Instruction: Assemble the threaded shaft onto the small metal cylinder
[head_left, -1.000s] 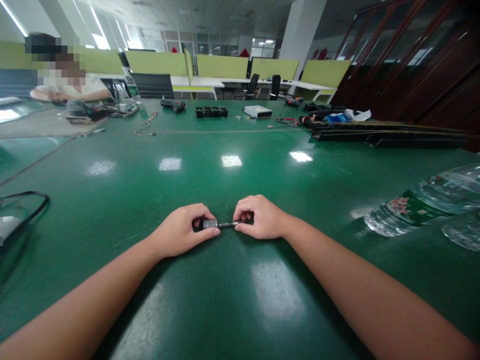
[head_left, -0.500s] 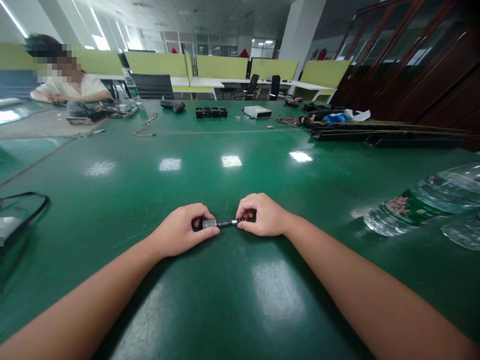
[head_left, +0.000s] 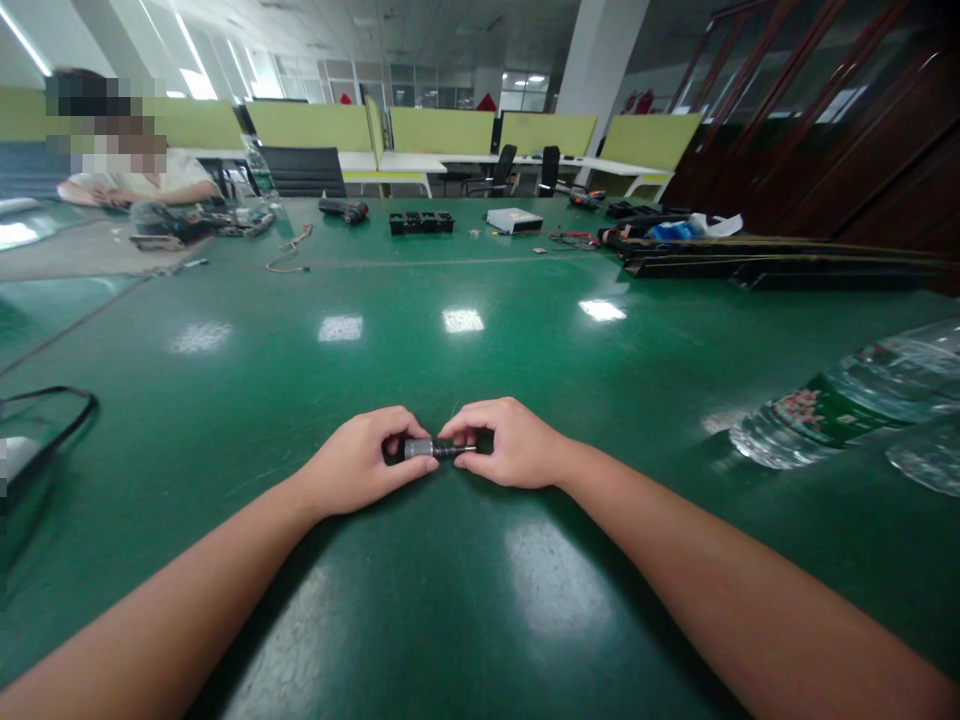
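My left hand (head_left: 366,462) is closed, thumb and fingers pinching a short grey metal cylinder (head_left: 418,448) just above the green tabletop. From the cylinder's right end a thin dark rod (head_left: 471,449) sticks out sideways. Around that rod, up against the cylinder, sits a small black coil spring (head_left: 444,451). My right hand (head_left: 521,443) has its thumb and fingertips closed about the spring, and the rod's tip shows in the gap of its curled fingers. The cylinder's left end is partly hidden by my left hand.
Clear plastic bottles (head_left: 829,410) lie at the right. A black cable (head_left: 75,390) curls at the left edge. Farther back are a black slotted part (head_left: 421,223), a silver box (head_left: 514,220) and long black rails (head_left: 750,262). Another person (head_left: 142,175) sits at the far left.
My right hand has moved left, bringing the spring from the rod's tip along the rod to the cylinder. My left hand and the cylinder have stayed in place.
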